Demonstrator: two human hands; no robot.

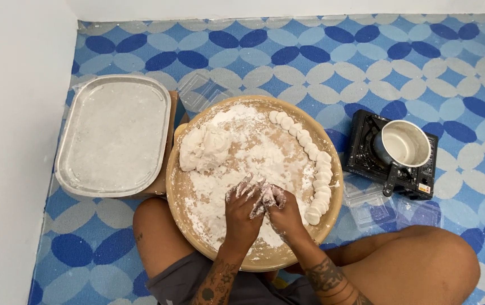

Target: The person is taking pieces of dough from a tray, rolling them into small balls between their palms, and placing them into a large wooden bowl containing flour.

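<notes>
Head view is showing the left hand (241, 204) and right hand (281, 208) pressing together, fingers closing around a small dough piece (263, 197) over the floured round tray (333, 209). Beside them, a dough lump (202, 148) and a curved row of dough discs (316, 169) are lying on it.

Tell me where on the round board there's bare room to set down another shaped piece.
Free: the floured middle of the round board, between the dough lump and the arc of shaped pieces. Crowded: the right rim along that arc, and near both hands, left hand and right hand.
</notes>
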